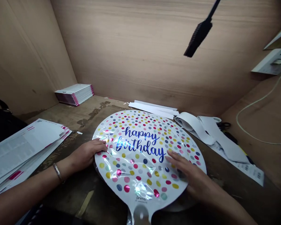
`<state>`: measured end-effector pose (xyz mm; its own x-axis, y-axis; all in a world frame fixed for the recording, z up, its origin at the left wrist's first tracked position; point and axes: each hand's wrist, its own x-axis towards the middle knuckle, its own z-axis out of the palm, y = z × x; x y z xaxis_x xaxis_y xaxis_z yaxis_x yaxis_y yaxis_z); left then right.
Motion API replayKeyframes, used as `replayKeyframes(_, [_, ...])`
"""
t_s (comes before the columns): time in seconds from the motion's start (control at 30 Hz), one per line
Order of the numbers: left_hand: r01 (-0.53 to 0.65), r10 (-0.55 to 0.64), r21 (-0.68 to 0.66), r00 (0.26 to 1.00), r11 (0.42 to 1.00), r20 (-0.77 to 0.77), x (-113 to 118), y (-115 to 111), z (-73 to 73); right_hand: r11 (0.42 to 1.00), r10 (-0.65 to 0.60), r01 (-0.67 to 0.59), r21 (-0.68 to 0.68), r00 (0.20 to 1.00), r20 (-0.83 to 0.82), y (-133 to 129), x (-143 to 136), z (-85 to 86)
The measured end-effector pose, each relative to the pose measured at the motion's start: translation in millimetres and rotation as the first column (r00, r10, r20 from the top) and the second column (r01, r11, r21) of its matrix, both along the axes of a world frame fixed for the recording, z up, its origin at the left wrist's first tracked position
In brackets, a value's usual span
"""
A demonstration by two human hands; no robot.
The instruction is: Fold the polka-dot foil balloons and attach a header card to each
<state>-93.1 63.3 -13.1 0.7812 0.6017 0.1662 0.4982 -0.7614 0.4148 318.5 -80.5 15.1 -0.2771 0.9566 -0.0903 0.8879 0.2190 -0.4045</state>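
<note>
A flat foil balloon point(135, 168) lies in front of me, white with coloured dots and "happy birthday" in shiny blue script. Its neck points toward me, and further balloon edges show beneath it at the right. At its left edge, my left hand point(90, 151) rests with the fingers laid over the foil; its thumb is hidden. My right hand point(187, 172) lies on the right part of the balloon, fingers stretched out flat near the end of the lettering. A metal bangle point(57, 172) circles my left wrist.
Left of me lies a pile of printed card sleeves point(25, 150); a neat stack of similar packs point(75, 93) sits in the back corner. Paper strips point(152, 107) and a curled label roll point(210, 131) lie behind and right. A black device point(198, 36) hangs above; a cable point(239, 122) runs along the right wall.
</note>
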Motion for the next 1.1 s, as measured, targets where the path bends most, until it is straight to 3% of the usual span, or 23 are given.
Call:
replayKeyframes(0.17, [-0.055,0.06,-0.135,0.998,0.989,0.035,3,15,-0.5,0.991,0.026,-0.031,-0.13,0.999,-0.045,49,22,6.8])
replayKeyframes(0.23, [-0.144,0.153,-0.203,0.988,0.969,0.029,4,24,2.2,0.987,-0.093,0.079,-0.137,0.991,-0.094,60,26,5.4])
replayKeyframes(0.3, [-0.312,0.318,-0.233,0.948,0.921,-0.014,7,36,5.6,0.963,-0.255,0.238,-0.129,0.958,-0.131,71,29,1.7])
replayKeyframes(0.37, [-0.478,0.476,-0.204,0.877,0.854,-0.063,13,49,8.3,0.93,-0.36,0.345,-0.129,0.924,-0.128,82,30,-2.9])
replayKeyframes(0.43, [-0.573,0.566,-0.145,0.82,0.807,-0.089,20,61,8.9,0.912,-0.407,0.399,-0.096,0.909,-0.089,94,30,-6.9])
replayKeyframes(0.6, [-0.625,0.616,-0.039,0.776,0.779,-0.139,30,74,1.5,0.838,-0.546,0.546,0.017,0.836,0.053,112,21,-13.5])
replayKeyframes(0.73, [-0.667,0.655,-0.002,0.731,0.745,-0.193,28,76,-0.6,0.796,-0.605,0.596,0.108,0.779,0.163,115,12,-16.5])
replayKeyframes(0.9, [-0.672,0.652,-0.003,0.72,0.74,-0.238,23,73,4.1,0.765,-0.642,0.627,0.145,0.731,0.229,114,8,-19.0])
replayKeyframes(1.1, [-0.668,0.671,0.122,0.684,0.734,-0.287,30,58,4.0,0.758,-0.647,0.639,0.13,0.714,0.267,113,8,-19.1])
